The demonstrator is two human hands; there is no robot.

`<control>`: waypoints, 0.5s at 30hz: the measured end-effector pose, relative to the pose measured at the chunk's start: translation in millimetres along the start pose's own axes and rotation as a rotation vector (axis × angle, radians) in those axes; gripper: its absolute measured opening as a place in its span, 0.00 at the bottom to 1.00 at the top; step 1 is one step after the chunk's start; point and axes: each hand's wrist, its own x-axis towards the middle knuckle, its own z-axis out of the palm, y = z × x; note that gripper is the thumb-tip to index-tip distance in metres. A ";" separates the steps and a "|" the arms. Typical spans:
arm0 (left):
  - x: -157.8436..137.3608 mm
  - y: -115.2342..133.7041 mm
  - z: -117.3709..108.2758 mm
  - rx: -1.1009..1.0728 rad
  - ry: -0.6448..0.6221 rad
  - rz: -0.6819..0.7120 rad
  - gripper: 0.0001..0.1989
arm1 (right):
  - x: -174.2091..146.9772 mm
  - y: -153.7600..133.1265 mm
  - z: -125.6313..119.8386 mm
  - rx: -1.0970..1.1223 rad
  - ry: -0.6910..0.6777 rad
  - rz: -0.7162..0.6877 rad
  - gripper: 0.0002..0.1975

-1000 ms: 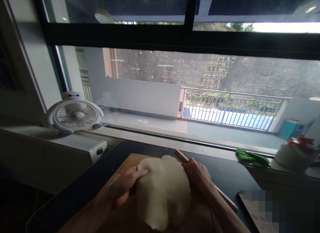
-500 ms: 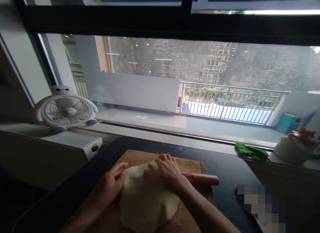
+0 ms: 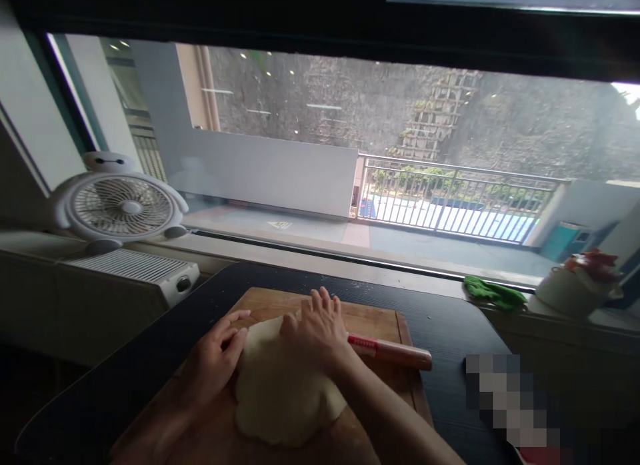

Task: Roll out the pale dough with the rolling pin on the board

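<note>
A flattened sheet of pale dough (image 3: 280, 392) with an uneven edge lies on a wooden cutting board (image 3: 373, 312). Against the dough's upper left edge rests my left hand (image 3: 213, 358), thumb and fingers apart, holding nothing. My right hand (image 3: 317, 325) lies palm down across the dough's upper part, fingers stretched toward the window; its forearm covers the dough's right side. Just beyond that wrist, a rolling pin (image 3: 400, 354) with a red label lies across the board's right edge, its left end behind my hand.
The board sits on a dark table (image 3: 450, 332) dusted with white specks. A white fan (image 3: 130, 208) stands at the left by the window. On the sill at right are a green cloth (image 3: 494, 293) and a pale pot (image 3: 570, 288). A pixelated patch hides something at the table's right.
The fingers of my right hand have straightened and spread more over the dough. My left hand stays at the dough's edge. The whole view has shifted slightly.
</note>
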 end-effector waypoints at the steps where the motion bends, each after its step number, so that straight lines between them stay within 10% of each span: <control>1: -0.2 1.1 -0.3 0.007 0.002 -0.003 0.23 | 10.1 3.8 -1.8 -0.007 -0.031 0.047 0.30; 10: 0.3 3.0 -0.3 0.011 0.004 -0.026 0.22 | -5.7 -7.0 5.7 0.039 -0.001 -0.138 0.32; 15: 1.1 3.3 -1.6 0.057 0.018 -0.015 0.22 | 26.5 5.5 -5.4 -0.020 -0.102 0.043 0.30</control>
